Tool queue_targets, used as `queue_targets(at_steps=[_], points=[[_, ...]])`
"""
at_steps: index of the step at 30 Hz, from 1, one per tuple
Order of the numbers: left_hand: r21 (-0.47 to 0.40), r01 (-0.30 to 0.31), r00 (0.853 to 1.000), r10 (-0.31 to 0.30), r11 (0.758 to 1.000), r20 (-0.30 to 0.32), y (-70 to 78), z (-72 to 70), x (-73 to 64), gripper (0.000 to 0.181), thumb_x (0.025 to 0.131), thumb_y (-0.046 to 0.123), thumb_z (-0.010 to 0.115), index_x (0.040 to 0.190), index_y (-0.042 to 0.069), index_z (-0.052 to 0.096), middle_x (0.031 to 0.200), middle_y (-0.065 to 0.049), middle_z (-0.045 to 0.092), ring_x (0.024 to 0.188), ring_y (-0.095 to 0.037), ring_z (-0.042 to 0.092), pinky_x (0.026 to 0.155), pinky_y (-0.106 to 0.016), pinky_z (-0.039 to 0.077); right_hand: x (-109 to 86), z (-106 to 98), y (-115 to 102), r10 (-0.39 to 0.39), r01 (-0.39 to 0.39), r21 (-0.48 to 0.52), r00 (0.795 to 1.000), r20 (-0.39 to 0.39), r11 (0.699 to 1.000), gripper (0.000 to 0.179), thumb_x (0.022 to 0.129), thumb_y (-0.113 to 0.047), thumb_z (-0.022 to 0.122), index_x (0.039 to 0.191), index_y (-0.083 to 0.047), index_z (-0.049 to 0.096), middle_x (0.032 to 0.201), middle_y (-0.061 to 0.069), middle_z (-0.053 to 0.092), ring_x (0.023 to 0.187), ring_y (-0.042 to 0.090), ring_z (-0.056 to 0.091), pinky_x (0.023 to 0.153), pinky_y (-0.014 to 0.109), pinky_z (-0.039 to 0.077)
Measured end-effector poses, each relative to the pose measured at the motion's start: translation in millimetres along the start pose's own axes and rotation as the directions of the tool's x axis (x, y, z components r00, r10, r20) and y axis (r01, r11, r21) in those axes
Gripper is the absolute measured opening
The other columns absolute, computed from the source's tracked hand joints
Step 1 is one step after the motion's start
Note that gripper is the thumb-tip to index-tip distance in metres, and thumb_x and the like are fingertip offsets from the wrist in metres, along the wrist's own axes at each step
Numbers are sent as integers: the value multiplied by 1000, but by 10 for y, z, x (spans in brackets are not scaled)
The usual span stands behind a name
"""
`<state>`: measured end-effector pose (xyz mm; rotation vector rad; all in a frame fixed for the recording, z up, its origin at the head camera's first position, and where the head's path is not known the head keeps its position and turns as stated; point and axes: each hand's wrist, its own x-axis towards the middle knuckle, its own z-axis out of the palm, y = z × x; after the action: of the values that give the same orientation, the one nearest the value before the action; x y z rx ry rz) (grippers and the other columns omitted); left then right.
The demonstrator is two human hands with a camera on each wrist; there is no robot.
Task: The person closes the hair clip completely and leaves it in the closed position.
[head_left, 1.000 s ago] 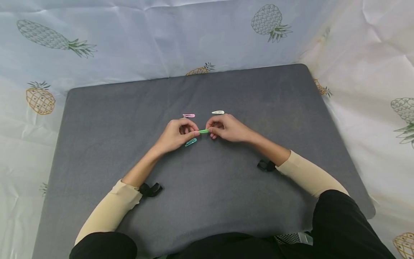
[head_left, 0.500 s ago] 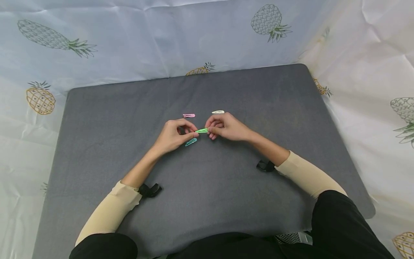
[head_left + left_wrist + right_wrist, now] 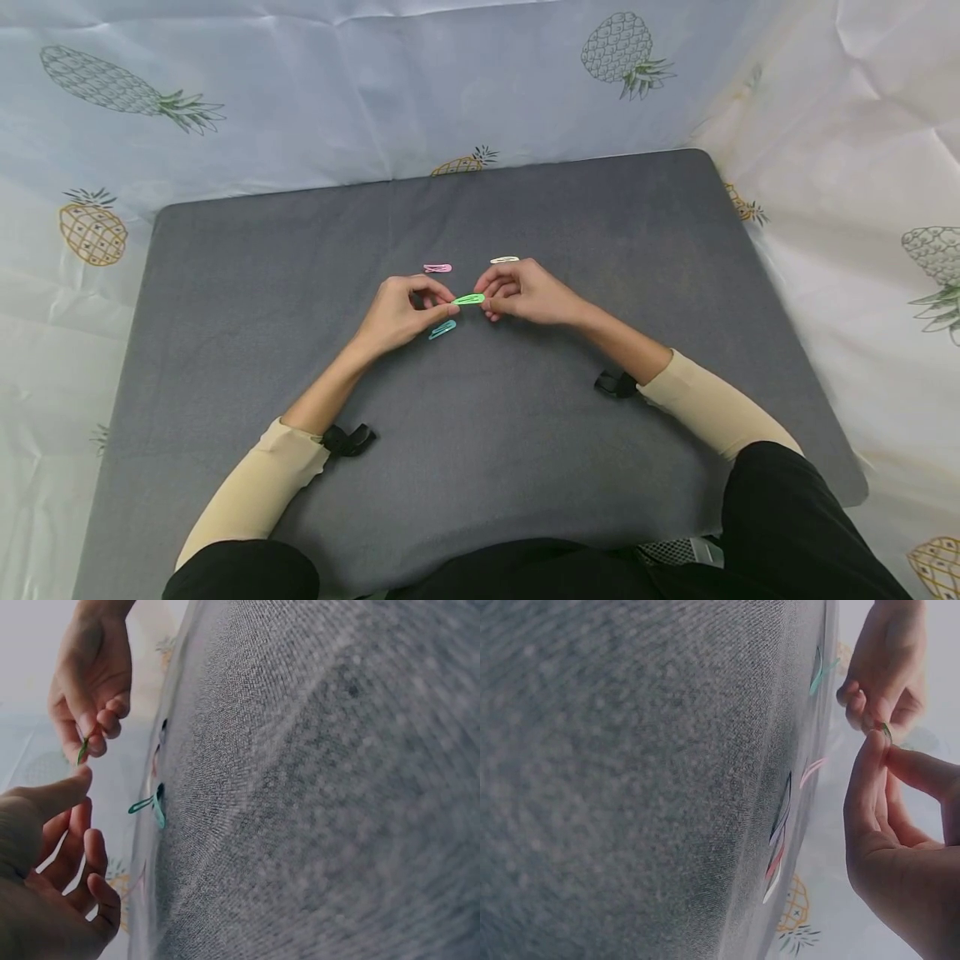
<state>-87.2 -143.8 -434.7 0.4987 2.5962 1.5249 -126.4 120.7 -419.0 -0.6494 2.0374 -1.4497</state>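
A bright green snap hair clip [image 3: 470,299] spans the small gap between my two hands in the head view, raised above the table. My left hand [image 3: 401,315] pinches its left end between thumb and forefinger. At the other end, the thumb and fingers of my right hand [image 3: 531,293] pinch it too. Just below the left fingertips lies a teal hair clip [image 3: 442,329]; in the left wrist view this teal clip [image 3: 157,805] shows its two parts spread apart. A pink hair clip [image 3: 437,268] and a white hair clip [image 3: 505,260] lie beyond the hands.
A grey cloth-covered table [image 3: 480,433] carries the loose clips. Behind it and at both sides hangs a white sheet [image 3: 300,100] printed with pineapples. Dark wrist mounts [image 3: 348,440] sit on both forearms, low over the cloth.
The green clip has turned and risen slightly between the fingers, so more of its broad face shows. The right hand shifted slightly up and left. The other clips stayed put.
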Motion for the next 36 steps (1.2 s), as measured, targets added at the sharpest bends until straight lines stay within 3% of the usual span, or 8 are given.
queue_targets(at_steps=[10,22,36], points=[[42,52,998,-53,998,28,-4,7,25,8,91,18,89,95,14,85,79,-6,75,69,-14,60,59,-21,39,14,12,36,2,-3,-54,1000,-28,999,17,102,1,71,118,6,72,97,19,77,80,17,77,78,37,66],[76,64,997,-67,995,39,-61,18,91,9,90,22,91,92,16,85,78,-3,77,64,-11,57,57,-22,38,28,15,56,20,-26,-127,999,-49,992,16,99,0,75,114,4,74,94,16,78,76,17,76,75,31,64],[109,86,988,-99,990,121,-43,39,169,9,90,21,90,91,14,85,78,-3,77,59,-10,54,56,-24,38,61,55,73,69,-88,-265,994,-80,960,12,99,-5,79,110,-1,76,89,11,80,71,16,77,69,30,64]])
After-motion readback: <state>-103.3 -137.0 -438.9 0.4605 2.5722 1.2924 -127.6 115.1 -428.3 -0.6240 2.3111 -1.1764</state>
